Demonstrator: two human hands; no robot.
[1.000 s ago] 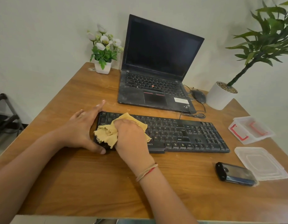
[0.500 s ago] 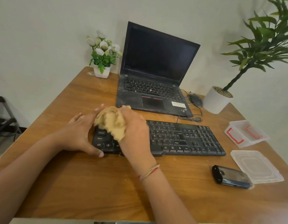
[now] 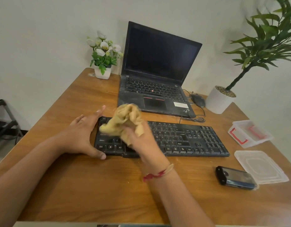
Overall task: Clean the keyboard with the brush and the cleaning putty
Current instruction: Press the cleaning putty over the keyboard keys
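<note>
A black keyboard (image 3: 187, 140) lies across the middle of the wooden desk (image 3: 85, 182). My left hand (image 3: 82, 133) grips its left end, thumb on the front edge and fingers at the back. My right hand (image 3: 141, 141) holds a crumpled lump of yellow-tan cleaning putty (image 3: 123, 120) lifted above the keyboard's left keys; the hand and putty are motion-blurred. A dark rectangular object, possibly the brush (image 3: 234, 177), lies on the desk at the front right, away from both hands.
An open black laptop (image 3: 157, 76) stands behind the keyboard, a mouse (image 3: 197, 99) and cable beside it. A small flower pot (image 3: 103, 63) sits at the back left, a large potted plant (image 3: 221, 100) at the right. A clear plastic box (image 3: 249, 133) and its lid (image 3: 260, 166) lie at the right edge.
My right hand has bunched the putty and lifted it off the keyboard's left keys, moving it up and back. My left hand has stayed on the keyboard's left end.
</note>
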